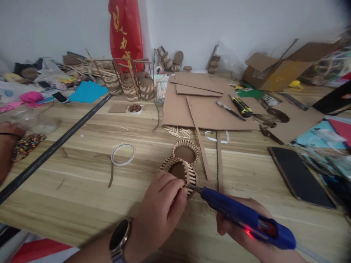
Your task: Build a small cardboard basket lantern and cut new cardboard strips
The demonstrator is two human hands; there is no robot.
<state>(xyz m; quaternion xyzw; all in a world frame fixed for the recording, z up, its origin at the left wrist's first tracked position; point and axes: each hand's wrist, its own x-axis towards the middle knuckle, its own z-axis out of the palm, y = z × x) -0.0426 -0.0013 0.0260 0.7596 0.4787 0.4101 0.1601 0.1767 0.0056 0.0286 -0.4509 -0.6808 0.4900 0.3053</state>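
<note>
My left hand (161,201), with a watch on the wrist, is closed at the near rim of a small round basket (192,175) made of a brown cardboard base, a cardboard band and upright wooden sticks. My right hand (241,233) grips a blue hot glue gun (233,208) with a red light glowing on it. The gun's nozzle tip reaches the basket's right side, close to my left fingertips. Just behind it lies a second, smaller stick ring (185,150) with a cardboard base. My fingers hide part of the basket's near wall.
Loose sticks (178,131), cardboard strips (218,160) and a tape roll (123,154) surround the work. Cardboard sheets (178,109) hold a utility knife (240,105) and a pen. A phone (300,177) lies right. Finished lanterns (146,86) stand behind; another person's hand (11,131) is left.
</note>
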